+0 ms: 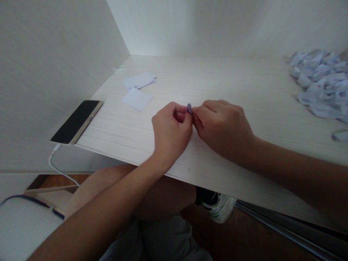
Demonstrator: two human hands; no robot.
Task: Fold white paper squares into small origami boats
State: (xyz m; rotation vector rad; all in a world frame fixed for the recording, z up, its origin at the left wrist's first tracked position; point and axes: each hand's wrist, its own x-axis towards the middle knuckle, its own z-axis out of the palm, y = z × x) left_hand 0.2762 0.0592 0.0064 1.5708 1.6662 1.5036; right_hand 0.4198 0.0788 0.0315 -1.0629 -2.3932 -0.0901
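A small folded piece of paper (189,107) is pinched between my two hands, a little above the white desk. My left hand (172,125) is closed, with thumb and forefinger on the paper's left side. From the right, my right hand (221,127) grips the same piece with its fingertips, which hide much of it. Beyond my left hand lie a loose white paper square (137,99) and a small stack of paper slips (140,79).
A phone (77,121) with a white charging cable (63,172) lies at the desk's left edge. A heap of folded white paper pieces (323,83) fills the far right, with one single piece (339,135) nearer. Walls (212,29) bound the desk at the back and left.
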